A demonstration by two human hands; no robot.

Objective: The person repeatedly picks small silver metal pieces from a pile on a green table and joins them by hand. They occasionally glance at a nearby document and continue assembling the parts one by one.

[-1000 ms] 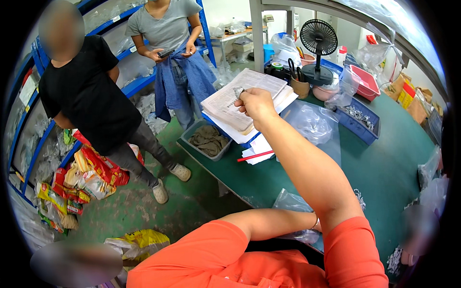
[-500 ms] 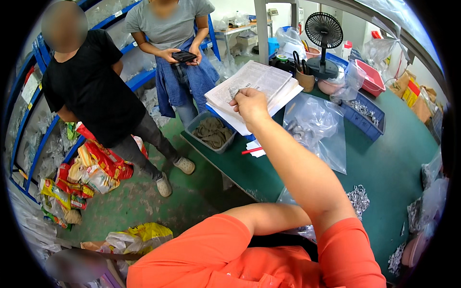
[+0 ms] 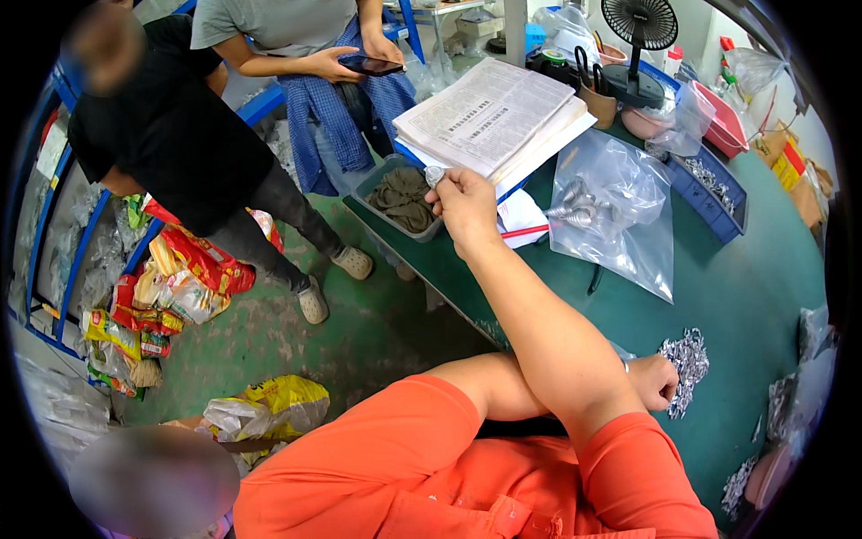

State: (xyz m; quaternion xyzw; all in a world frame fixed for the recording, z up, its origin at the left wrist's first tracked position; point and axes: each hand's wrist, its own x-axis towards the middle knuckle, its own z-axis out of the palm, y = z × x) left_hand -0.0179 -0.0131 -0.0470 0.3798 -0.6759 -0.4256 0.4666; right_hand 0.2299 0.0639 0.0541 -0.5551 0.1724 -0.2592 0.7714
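right hand (image 3: 467, 211): thumb and fingers nearly closed, pinching a round silvery piece (image 3: 435, 175) near its edge. in this view the piece appears between the tub (image 3: 420, 235) of crumpled cloth (image 3: 400, 199) and the open book (image 3: 489, 112).

left hand (image 3: 653, 382): fingers curled in, beside a heap of small silvery parts (image 3: 689, 364); cannot tell whether it has hold of anything.

risks (judgement):
- edge pinch is small; if the fingertips slip, the piece could drop among the cloth folds, or past the bench (image 3: 763, 269) edge to the floor (image 3: 242, 346).
- forearms crossed, right over left; drawing either back carelessly could bump the other and jolt the pinch.
- heap is loose; a sideways brush of the left knuckles could scatter it.
- red pen (image 3: 523, 232) near the right wrist; a low sweep could knock it.
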